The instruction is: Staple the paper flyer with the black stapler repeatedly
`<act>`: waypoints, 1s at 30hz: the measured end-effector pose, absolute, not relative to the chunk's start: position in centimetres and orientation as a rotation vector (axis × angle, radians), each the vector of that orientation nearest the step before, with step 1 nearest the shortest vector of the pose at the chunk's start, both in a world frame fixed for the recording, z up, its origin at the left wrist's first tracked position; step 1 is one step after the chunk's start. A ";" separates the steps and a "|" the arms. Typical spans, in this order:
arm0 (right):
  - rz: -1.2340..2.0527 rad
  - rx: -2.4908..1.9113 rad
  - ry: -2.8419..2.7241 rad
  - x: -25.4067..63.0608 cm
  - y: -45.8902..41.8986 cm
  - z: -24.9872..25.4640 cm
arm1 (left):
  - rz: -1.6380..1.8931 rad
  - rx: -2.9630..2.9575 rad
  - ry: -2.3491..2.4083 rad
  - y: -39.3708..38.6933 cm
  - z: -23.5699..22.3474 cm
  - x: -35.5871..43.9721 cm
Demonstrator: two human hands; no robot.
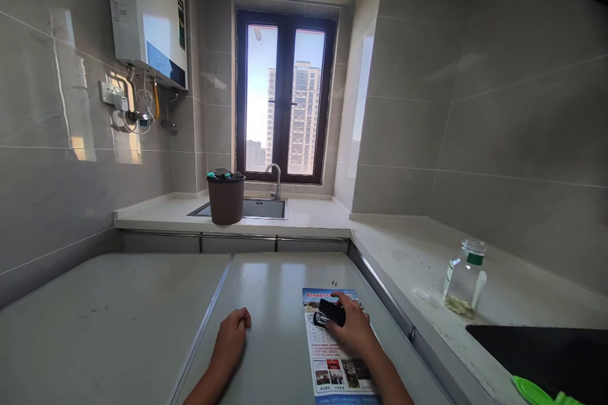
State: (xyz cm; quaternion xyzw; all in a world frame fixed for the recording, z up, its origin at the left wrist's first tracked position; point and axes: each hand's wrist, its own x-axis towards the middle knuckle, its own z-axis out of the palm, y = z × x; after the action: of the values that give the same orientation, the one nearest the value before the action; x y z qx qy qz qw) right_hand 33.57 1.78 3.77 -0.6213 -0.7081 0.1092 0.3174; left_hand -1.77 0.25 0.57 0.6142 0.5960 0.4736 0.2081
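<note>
My right hand (355, 328) grips a black stapler (332, 312) with a shiny metal part, thumb and fingers wrapped round it. The stapler is over the upper part of a colourful printed leaflet (320, 349), which lies flat on the pale table (275, 304). Some of the leaflet is hidden by my right hand and forearm. Just beyond its top edge lie a few tiny dark bits (334, 283). To the left of the leaflet, my left hand (234, 331) rests closed on the table, with nothing visible in it.
A glass jar (465, 281) with pale pieces inside stands on the right counter (403, 247), near a clear lid (421, 293). Closer in are a black panel (546, 357) and a green object (532, 389). A brown bin (227, 201) stands by the sink (263, 208).
</note>
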 end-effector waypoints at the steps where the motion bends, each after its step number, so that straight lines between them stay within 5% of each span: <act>1: 0.290 -1.581 -1.815 34.2 2.3 4.0 | 1.313 1.707 1.665 0.2 0.6 -1.8; 30: 0.300 -1.611 -2.131 33.0 12.3 -0.1 | 1.662 1.173 1.669 0.9 1.6 -4.5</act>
State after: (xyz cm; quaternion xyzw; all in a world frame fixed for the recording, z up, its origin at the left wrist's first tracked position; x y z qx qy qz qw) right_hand 32.98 12.34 -0.06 -0.5839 -0.7725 0.1086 0.2248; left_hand -4.55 0.93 1.63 0.4313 0.6139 0.6111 0.2523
